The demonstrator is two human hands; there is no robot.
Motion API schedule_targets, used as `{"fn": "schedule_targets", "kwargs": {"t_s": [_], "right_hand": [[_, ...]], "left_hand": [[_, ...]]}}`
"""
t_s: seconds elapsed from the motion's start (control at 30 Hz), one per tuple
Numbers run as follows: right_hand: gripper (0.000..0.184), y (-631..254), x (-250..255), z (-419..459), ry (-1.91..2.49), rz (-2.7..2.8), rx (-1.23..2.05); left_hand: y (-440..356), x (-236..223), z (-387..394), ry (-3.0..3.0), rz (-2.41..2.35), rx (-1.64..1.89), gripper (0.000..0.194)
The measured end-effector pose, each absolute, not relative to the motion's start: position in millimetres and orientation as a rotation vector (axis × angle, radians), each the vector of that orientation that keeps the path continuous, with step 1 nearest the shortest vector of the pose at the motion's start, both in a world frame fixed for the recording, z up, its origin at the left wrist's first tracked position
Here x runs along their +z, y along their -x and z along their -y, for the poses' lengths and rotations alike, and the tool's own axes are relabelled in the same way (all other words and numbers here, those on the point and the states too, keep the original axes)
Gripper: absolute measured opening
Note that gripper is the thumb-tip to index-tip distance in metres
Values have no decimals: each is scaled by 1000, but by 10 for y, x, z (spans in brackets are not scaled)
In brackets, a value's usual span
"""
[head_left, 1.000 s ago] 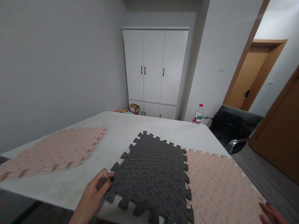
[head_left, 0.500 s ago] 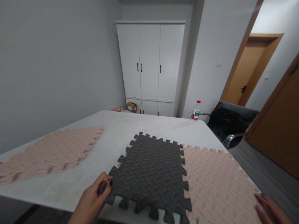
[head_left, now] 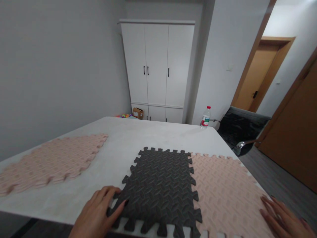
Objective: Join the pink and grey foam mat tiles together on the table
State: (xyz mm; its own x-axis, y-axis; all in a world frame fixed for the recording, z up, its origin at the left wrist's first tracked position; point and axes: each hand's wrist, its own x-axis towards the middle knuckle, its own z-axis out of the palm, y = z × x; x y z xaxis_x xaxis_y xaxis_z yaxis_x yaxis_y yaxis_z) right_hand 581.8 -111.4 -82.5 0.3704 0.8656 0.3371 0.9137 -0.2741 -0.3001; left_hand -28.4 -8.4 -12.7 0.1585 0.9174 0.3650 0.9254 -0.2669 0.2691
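Observation:
A dark grey foam puzzle mat (head_left: 160, 185) lies flat on the white table, its toothed right edge over or against a pink foam mat (head_left: 223, 191). At the dark mat's near left corner is my left hand (head_left: 96, 208), thumb on top and fingers stretched along the edge, apart from the thumb. My right hand (head_left: 284, 215) rests with outstretched fingers on the pink mat's right edge. Whether the teeth interlock, I cannot tell.
More pink foam mats (head_left: 56, 158), seemingly stacked, lie on the left of the table (head_left: 119, 138). A red-capped bottle (head_left: 205, 117) stands at the far right corner. Beyond it is a black chair (head_left: 244, 127). A white wardrobe (head_left: 157, 62) and a cardboard box (head_left: 138, 113) are behind.
The dark mat's near left corner has come down and the mat now lies flatter. My left hand has loosened from a pinch. My right hand has moved further onto the pink mat's edge.

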Motion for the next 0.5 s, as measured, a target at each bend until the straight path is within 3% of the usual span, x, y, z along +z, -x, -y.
{"fn": "schedule_targets", "kwargs": {"t_s": [0.17,0.27,0.5], "right_hand": [[59,-4821,336,335,1779,1795,-263],[57,-4023,687,-295,1540,1942,-245],[66,-3391,-326,-1069,1878,2258,116]], "left_hand": [[-852,-83,226,2653,1268,-777,41],[-1605,-187,349,2894,1081,-638,46],[-2137,-511,333,2914,1307,-580,46]]}}
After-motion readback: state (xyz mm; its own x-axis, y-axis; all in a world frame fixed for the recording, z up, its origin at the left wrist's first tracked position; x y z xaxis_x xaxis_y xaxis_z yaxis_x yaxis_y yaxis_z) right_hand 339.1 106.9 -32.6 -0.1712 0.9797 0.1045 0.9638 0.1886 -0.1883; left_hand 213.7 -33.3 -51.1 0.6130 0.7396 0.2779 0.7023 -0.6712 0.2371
